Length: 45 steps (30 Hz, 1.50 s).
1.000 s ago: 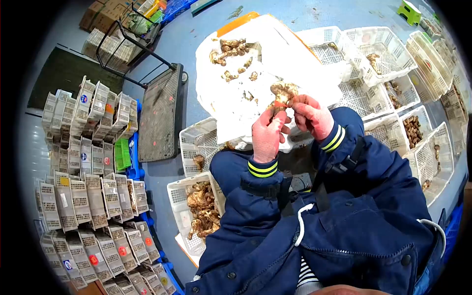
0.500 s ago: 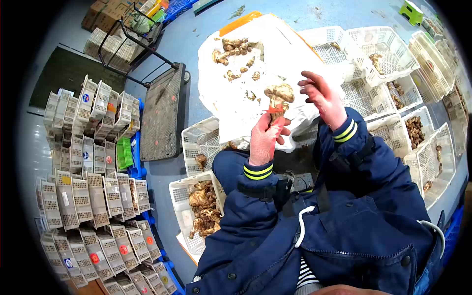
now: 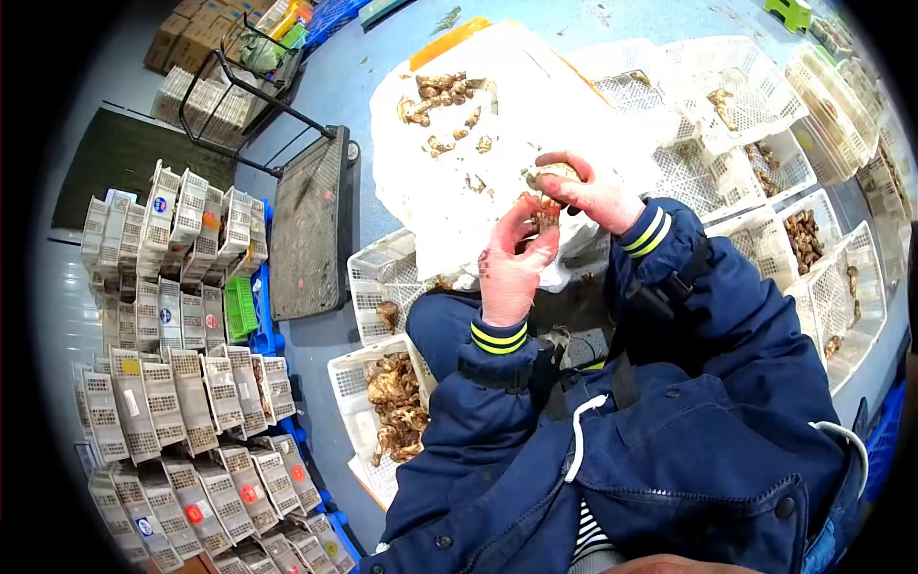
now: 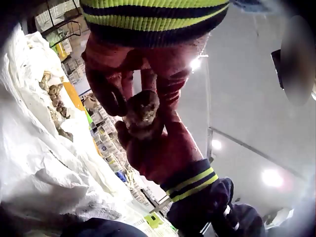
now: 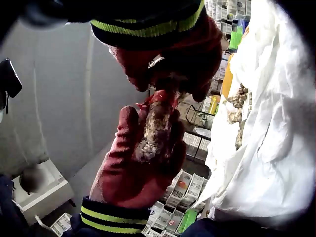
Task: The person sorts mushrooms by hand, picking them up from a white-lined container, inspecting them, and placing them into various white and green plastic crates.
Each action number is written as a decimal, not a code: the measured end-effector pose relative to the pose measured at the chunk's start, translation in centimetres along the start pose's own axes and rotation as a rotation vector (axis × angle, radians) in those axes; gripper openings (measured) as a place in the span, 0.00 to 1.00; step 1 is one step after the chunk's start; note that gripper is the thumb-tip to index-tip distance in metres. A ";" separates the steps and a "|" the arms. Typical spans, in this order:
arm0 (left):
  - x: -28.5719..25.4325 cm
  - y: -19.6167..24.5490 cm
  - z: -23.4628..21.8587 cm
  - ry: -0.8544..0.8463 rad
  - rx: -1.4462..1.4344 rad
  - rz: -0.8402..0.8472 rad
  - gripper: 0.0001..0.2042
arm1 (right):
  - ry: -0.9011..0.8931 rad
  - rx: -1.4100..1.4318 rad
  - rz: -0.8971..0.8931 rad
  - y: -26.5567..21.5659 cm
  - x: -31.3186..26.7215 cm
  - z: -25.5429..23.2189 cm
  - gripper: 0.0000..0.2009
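Observation:
A brown and cream mushroom (image 3: pixel 553 172), with a thick stem and a red band (image 5: pixel 160 98) around it, is between my two hands above the white sheet. My left hand (image 3: pixel 512 273) holds the stem, thumb on one side and fingers on the other. Over the cap, my right hand (image 3: pixel 602 196) grips from above and covers much of it. The right wrist view shows the dirt-flecked stem (image 5: pixel 154 133) lying along the left palm. In the left wrist view the blunt stem end (image 4: pixel 143 108) faces the camera.
More mushrooms (image 3: pixel 440 96) lie on the white sheet (image 3: pixel 535 86) ahead. White crates hold mushrooms at the right (image 3: pixel 732 96) and by my left knee (image 3: pixel 354 421). Stacked crates (image 3: pixel 182 383) fill the left side, beside a flatbed trolley (image 3: pixel 311 230).
My right hand first moved away from the red-banded stem, then came back and took hold of the cap. The left hand has kept the stem, and the mushroom has tilted.

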<state>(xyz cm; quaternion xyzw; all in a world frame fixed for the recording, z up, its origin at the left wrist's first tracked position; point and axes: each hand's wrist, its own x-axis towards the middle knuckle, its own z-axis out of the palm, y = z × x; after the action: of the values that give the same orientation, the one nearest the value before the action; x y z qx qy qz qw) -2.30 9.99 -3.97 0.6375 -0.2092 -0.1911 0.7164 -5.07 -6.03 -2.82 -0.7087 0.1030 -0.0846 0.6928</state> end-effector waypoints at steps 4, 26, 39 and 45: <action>1.2 -1.5 -0.9 0.033 0.098 0.029 0.12 | 0.041 -0.136 -0.055 -0.3 -0.1 0.8 0.19; -0.9 -2.5 -1.8 -0.138 -0.125 -0.016 0.21 | 0.104 0.190 0.120 1.7 1.5 0.5 0.20; -0.8 -4.7 -2.1 -0.170 -0.648 -0.002 0.18 | -0.010 0.476 -0.069 2.4 1.2 1.1 0.23; -1.3 -5.0 -2.5 0.023 -0.586 -0.191 0.07 | 0.029 0.626 -0.074 3.2 1.6 0.4 0.24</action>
<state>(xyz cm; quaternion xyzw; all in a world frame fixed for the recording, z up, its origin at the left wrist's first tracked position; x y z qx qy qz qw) -2.06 12.17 -9.24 0.4225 -0.0762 -0.3024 0.8510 -3.53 -6.11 -6.01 -0.4628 0.0560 -0.1472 0.8724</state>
